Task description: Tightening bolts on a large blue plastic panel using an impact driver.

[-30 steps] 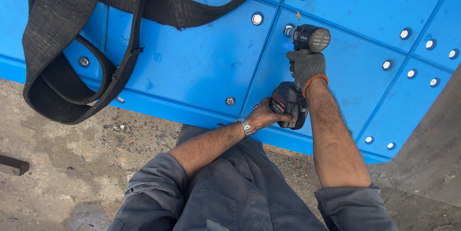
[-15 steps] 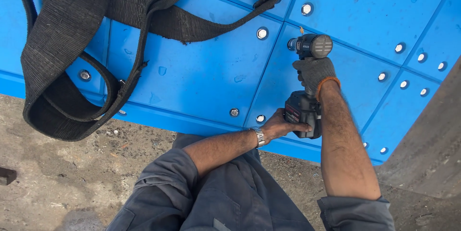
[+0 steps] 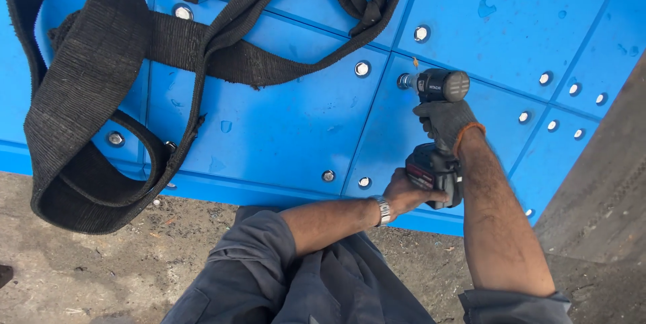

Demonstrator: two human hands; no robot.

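Observation:
A dark cordless impact driver (image 3: pixel 441 86) points left with its nose on a silver bolt (image 3: pixel 404 81) in a blue panel (image 3: pixel 289 122). My right hand (image 3: pixel 444 121), in a grey glove with an orange cuff, grips the driver's handle. My bare left hand (image 3: pixel 407 193), with a metal watch on the wrist, cups the battery pack (image 3: pixel 434 174) at the base of the tool.
Wide black webbing slings (image 3: pixel 101 95) lie looped over the left and top of the blue panels. More silver bolts (image 3: pixel 362 68) dot the panel seams. Rough concrete ground (image 3: pixel 81 263) runs along the panels' near edge, and a grey surface (image 3: pixel 605 189) borders the right.
The view has shifted a little, so driver and hands sit slightly lower and to the right. Both hands keep the same hold on the driver, still at the same bolt.

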